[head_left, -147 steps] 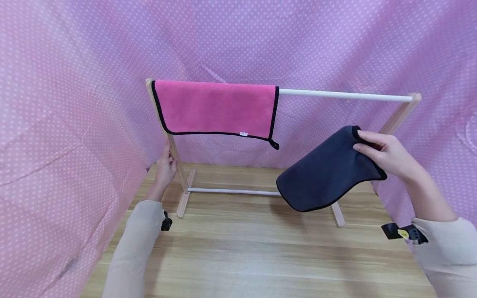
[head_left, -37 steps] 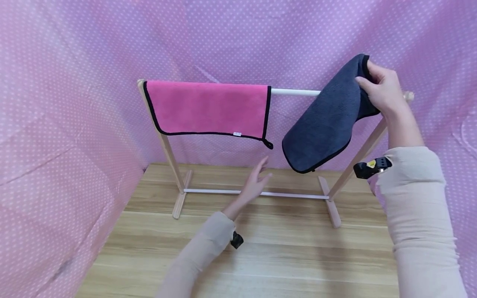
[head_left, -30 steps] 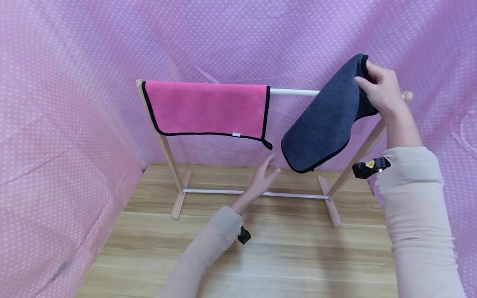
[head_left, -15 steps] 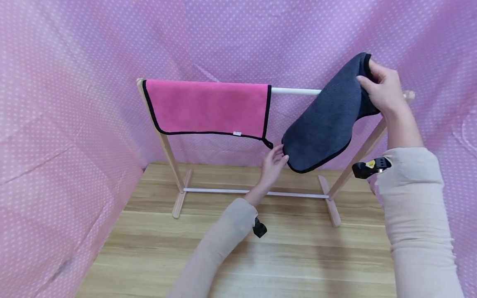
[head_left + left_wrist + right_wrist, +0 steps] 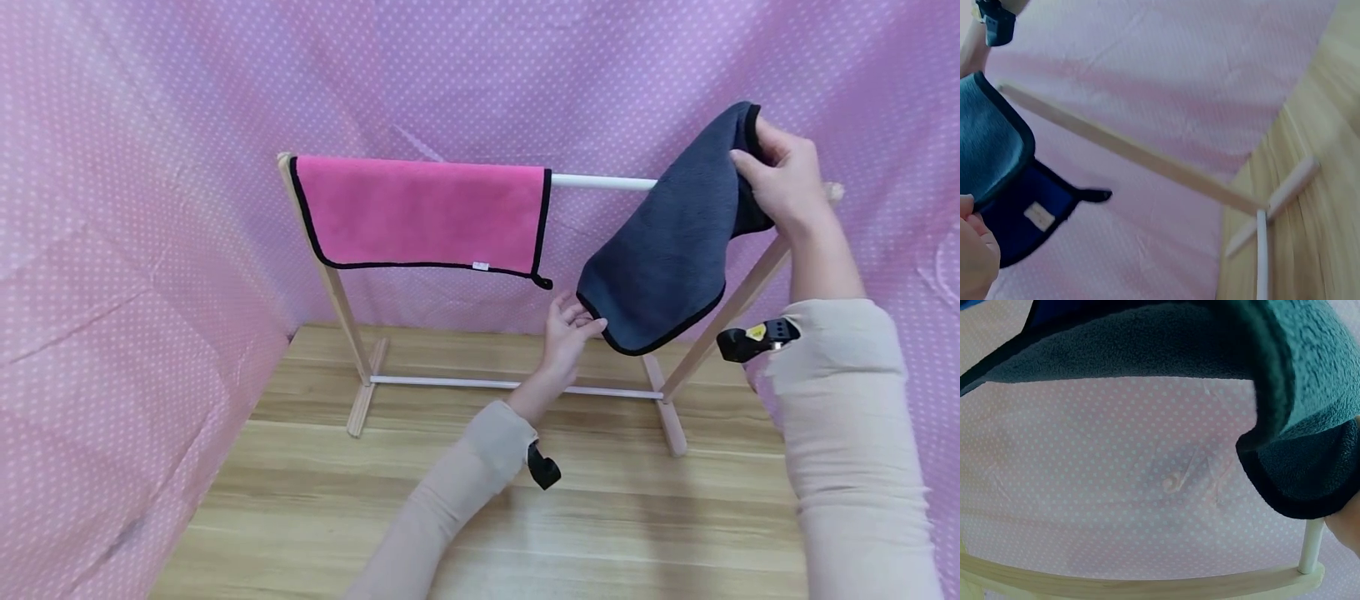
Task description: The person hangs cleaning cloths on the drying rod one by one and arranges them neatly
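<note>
A dark grey towel (image 5: 652, 258) with black edging overlaps the right part of the rack's white top bar (image 5: 603, 182) in the head view. My right hand (image 5: 787, 183) pinches its upper end above bar height, thumb in front. At the lower left edge, my left hand (image 5: 564, 342) pinches the black border between thumb and fingers. The left wrist view shows a dark blue underside with a pale tag (image 5: 1039, 216) and a hanging loop (image 5: 1094, 195). A pink towel (image 5: 423, 217) hangs over the bar's left half.
The rack has wooden side posts (image 5: 347, 312), flat feet (image 5: 673, 429) and a thin white lower rod (image 5: 450, 382). It stands on a wood-grain table (image 5: 360, 508). Pink dotted cloth (image 5: 465, 75) surrounds the back and sides.
My right hand has lifted the grey towel from below the bar to above it. My left hand has left the left post, moved right and taken the towel's lower edge.
</note>
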A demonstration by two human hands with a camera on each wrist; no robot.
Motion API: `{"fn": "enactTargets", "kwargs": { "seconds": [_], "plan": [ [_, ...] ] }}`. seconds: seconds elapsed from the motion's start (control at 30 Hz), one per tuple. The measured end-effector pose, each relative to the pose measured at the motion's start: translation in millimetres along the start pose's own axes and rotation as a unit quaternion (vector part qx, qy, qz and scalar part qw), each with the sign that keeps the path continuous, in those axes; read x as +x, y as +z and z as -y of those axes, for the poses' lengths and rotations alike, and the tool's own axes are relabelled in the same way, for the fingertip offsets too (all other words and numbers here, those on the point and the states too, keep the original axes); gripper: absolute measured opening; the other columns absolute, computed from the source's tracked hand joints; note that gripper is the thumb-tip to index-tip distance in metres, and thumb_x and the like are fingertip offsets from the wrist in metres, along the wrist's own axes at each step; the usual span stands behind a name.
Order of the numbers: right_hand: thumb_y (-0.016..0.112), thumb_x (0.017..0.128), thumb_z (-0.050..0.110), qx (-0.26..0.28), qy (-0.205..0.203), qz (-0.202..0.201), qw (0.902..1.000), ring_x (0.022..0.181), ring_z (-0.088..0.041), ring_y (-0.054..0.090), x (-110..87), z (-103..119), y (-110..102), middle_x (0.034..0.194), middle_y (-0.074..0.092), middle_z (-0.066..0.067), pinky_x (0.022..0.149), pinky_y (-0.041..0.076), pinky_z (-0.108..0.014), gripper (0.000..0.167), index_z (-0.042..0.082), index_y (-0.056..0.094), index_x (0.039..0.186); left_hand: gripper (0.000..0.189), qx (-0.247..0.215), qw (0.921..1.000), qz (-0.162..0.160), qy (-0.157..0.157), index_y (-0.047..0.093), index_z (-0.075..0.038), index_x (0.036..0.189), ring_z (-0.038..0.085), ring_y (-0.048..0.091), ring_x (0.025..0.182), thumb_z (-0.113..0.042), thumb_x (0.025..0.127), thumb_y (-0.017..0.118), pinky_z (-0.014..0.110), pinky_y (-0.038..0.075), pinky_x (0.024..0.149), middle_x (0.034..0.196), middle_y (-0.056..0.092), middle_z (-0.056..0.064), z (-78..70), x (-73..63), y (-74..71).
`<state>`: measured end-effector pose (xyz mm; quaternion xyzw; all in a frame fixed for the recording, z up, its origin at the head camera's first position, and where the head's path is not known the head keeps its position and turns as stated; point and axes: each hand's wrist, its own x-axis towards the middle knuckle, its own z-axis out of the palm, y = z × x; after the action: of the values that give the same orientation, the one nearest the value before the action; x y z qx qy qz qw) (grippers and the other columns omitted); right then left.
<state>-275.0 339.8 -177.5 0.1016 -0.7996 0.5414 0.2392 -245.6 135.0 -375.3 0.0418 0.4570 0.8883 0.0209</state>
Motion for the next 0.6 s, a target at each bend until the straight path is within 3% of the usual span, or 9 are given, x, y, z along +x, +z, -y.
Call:
{"fn": "enactTargets", "kwargs": {
  "seconds": [0.2,0.33,0.47,0.6],
  "plan": [
    [0.051,0.087,-0.003,0.005,-0.006,-0.016,0.9999,0.075,0.004,0.053,-4.2,5.0,-5.5,0.087,0.063,0.018,0.067,0.041,-0.006,0.045,0.017,0.054,0.127,0.05,-0.016,0.9994,0.0,-0.031,0.045,0.006,0.122,0.008,0.052,0.076,0.017,0.075,0.057,0.015,0.045,0.066,0.111,0.061,0.016,-0.3,-4.9,11.7],
    [0.051,0.086,-0.005,0.034,-0.008,-0.015,0.9993,0.071,0.002,0.054,-6.8,10.4,-10.3,0.084,0.064,0.016,0.065,0.042,-0.007,0.045,0.018,0.057,0.125,0.052,-0.003,0.9987,0.026,-0.043,0.047,-0.001,0.123,0.008,0.051,0.077,0.017,0.074,0.051,0.016,0.041,0.059,0.104,0.059,0.006,-5.5,-4.2,14.5],
    [0.05,0.084,-0.01,0.098,-0.013,-0.012,0.995,0.066,-0.001,0.056,-8.2,14.6,-16.8,0.081,0.066,0.008,0.06,0.046,-0.008,0.044,0.013,0.062,0.12,0.056,0.047,0.9967,0.06,-0.028,0.043,-0.008,0.122,0.009,0.049,0.074,0.016,0.071,0.045,0.018,0.038,0.053,0.097,0.054,-0.001,-13.2,0.9,14.0],
    [0.052,0.082,-0.011,0.119,-0.011,-0.026,0.9925,0.065,-0.003,0.058,-11.5,18.0,-29.0,0.078,0.066,0.006,0.057,0.048,-0.007,0.041,0.011,0.065,0.115,0.054,0.083,0.9927,0.086,-0.014,0.041,-0.012,0.12,0.012,0.052,0.078,0.013,0.072,0.042,0.022,0.045,0.06,0.1,0.052,-0.001,-26.8,5.1,15.6]
  ]
}}
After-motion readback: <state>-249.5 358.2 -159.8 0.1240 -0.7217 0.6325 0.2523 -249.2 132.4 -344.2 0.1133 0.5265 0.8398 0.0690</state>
